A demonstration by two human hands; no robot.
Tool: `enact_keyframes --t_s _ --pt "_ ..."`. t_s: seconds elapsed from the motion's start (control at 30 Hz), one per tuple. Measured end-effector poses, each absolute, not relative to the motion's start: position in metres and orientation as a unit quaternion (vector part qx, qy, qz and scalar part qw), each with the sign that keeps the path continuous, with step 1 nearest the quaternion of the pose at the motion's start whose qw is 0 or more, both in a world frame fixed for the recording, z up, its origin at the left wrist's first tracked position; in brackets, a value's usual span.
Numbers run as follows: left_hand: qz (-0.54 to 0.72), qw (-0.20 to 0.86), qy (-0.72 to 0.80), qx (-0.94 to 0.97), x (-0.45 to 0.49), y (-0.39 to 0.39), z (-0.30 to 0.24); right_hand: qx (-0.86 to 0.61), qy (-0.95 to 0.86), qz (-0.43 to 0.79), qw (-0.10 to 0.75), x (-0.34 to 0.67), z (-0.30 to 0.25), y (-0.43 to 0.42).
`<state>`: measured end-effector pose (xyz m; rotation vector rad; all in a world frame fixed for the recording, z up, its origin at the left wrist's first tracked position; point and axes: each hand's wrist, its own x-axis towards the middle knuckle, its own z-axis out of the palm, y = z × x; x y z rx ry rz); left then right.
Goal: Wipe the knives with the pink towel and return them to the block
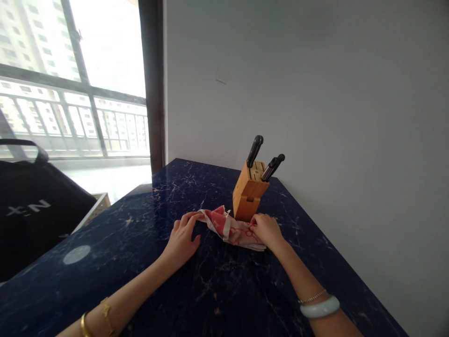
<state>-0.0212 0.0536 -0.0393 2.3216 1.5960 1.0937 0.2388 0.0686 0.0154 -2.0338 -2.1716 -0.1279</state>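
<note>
A crumpled red and white cloth [242, 234] lies on the dark blue marbled table, just in front of a wooden knife block [243, 194]. My left hand [183, 238] rests at the cloth's left end, palm down, its fingertips touching the corner and its thumb apart. At the other end, my right hand [267, 230] is closed with fingers bent over the cloth's edge, close beside the block's base. Black-handled knives [255, 150] stand upright in the block's slots, their blades hidden inside.
The dark blue table [217, 285] runs along a grey wall [333, 117] on the right. A pale round spot [76, 254] shows on its left part. Beyond the left edge is a black bag [35, 210] with a handle. Large windows [115, 84] stand behind.
</note>
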Motion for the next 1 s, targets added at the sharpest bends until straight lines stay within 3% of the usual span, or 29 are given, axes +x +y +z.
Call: enact_keyframes --t_s 0.17,0.43,0.57,0.73,1.0 --pt "0.356 0.083 0.506 0.781 -0.018 0.051 -0.037 -0.654 -0.748 -0.036 0.106 0.239 0.021 0.054" --pt "0.382 0.058 0.481 0.787 -0.012 0.044 -0.028 -0.664 -0.745 -0.007 0.060 0.270 0.014 0.033" --pt "0.337 0.047 0.418 0.842 0.004 0.028 -0.011 -0.657 -0.752 0.003 0.051 0.273 0.012 0.028" --pt "0.257 0.016 0.402 0.879 0.015 0.019 -0.005 -0.629 -0.775 -0.057 0.042 0.261 0.014 0.021" --pt "0.231 0.013 0.447 0.864 0.004 0.025 -0.012 -0.595 -0.789 -0.153 0.018 0.245 0.016 0.018"
